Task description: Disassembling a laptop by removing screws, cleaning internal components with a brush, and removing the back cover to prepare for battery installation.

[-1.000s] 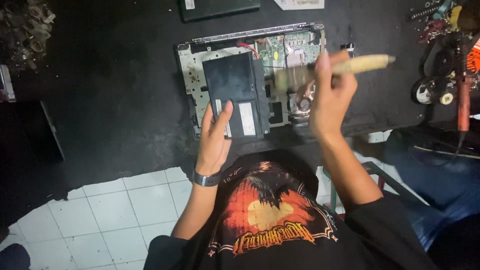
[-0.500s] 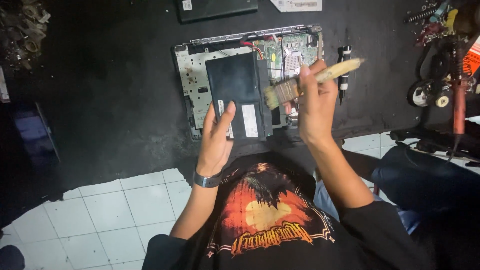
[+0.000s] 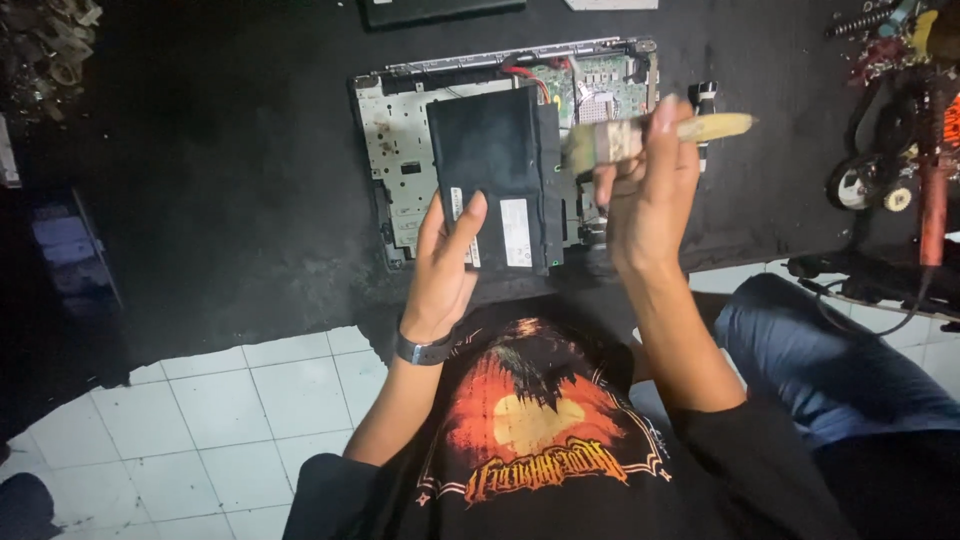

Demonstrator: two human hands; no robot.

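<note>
Above the opened laptop (image 3: 505, 165), right fingers (image 3: 655, 150) pinch a brush (image 3: 650, 135); left fingers (image 3: 455, 225) spread on its battery (image 3: 490, 150).

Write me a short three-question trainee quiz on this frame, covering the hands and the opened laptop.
1. True or false: the right hand holds a paintbrush above the opened laptop.
2. Which thing does the left hand touch? A) the soldering iron B) the black battery pack C) the brush
3. Fill in: the left wrist wears a dark ____.

Key:
1. True. The brush has a pale wooden handle, and its bristles point toward the circuit board.
2. B. The left fingers rest on the near edge of the battery pack.
3. Watch.
</note>
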